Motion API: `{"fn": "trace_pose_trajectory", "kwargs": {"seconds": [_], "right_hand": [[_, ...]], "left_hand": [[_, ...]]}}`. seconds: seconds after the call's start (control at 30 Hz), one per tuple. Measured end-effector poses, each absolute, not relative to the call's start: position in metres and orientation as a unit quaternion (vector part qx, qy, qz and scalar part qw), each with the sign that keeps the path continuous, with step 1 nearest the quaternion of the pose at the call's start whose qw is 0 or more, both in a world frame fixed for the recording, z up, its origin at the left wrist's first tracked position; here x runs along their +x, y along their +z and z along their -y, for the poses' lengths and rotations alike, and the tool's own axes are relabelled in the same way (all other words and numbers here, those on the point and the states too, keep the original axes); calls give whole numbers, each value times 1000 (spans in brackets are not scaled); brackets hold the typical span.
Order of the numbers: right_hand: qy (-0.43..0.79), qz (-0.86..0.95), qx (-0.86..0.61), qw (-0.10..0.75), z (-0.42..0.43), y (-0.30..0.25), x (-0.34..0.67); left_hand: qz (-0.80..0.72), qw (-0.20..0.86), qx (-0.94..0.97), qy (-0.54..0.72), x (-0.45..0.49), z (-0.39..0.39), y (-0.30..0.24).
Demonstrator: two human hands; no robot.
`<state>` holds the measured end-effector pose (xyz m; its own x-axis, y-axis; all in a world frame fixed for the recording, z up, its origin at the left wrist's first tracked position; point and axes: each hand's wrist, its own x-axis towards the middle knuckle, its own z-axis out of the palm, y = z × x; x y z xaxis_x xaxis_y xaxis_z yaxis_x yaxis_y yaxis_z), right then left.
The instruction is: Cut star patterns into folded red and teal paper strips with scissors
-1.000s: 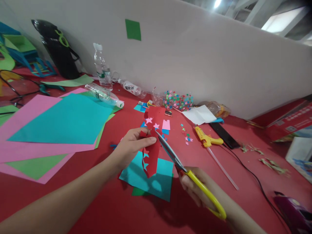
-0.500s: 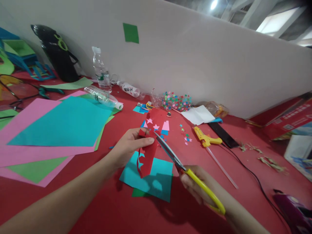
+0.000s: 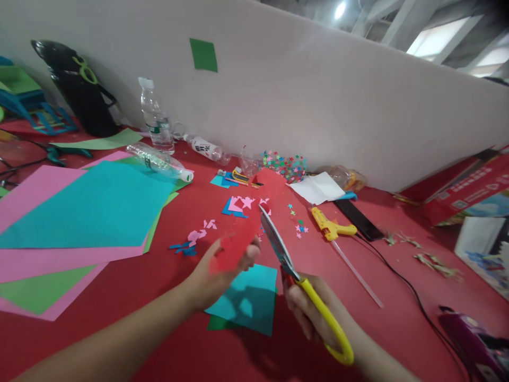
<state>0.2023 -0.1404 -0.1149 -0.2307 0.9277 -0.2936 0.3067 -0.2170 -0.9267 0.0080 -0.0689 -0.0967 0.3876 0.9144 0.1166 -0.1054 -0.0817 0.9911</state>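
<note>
My left hand (image 3: 212, 278) is closed on a piece of red paper (image 3: 238, 244), which is smeared by motion and lies across the fingers. Yellow-handled scissors (image 3: 320, 307) are in my right hand (image 3: 308, 307), with the blades pointing up and away from me, just right of the paper and apart from it. The blades look closed or nearly so. Beneath the hands, a turquoise sheet (image 3: 254, 302) rests on the red table over a green sheet (image 3: 220, 322). Beyond the left hand lie pink paper scraps (image 3: 194, 237) and blue scraps (image 3: 186, 249).
Large coloured sheets (image 3: 91, 201) cover the table's left, with a plastic bottle (image 3: 159, 162) lying on them. A yellow glue gun (image 3: 330, 225) and a black phone (image 3: 360, 218) lie at right. A clear bottle covered in stars (image 3: 284, 165) lies near the wall.
My left hand has turned and tilted the red paper, moving it away from the scissor blades. Pink and blue scraps behind the hand now show. The view has shifted slightly right.
</note>
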Motion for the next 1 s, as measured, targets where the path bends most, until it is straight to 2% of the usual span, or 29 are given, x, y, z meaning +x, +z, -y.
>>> {"fn": "trace_pose_trajectory", "kwargs": {"seconds": [0.13, 0.3, 0.5, 0.77, 1.0], "right_hand": [[548, 546, -568, 282, 140, -119, 201], [558, 550, -551, 288, 139, -119, 198], [537, 573, -536, 309, 140, -124, 194], [576, 551, -521, 303, 143, -128, 194], [586, 566, -520, 256, 144, -122, 201]], "left_hand": [[-323, 626, 525, 478, 4, 63, -97], [-249, 644, 538, 483, 6, 64, -99], [-297, 654, 478, 505, 9, 66, -103], [-429, 501, 515, 547, 8, 62, -106], [-432, 471, 548, 540, 3, 60, -97]]}}
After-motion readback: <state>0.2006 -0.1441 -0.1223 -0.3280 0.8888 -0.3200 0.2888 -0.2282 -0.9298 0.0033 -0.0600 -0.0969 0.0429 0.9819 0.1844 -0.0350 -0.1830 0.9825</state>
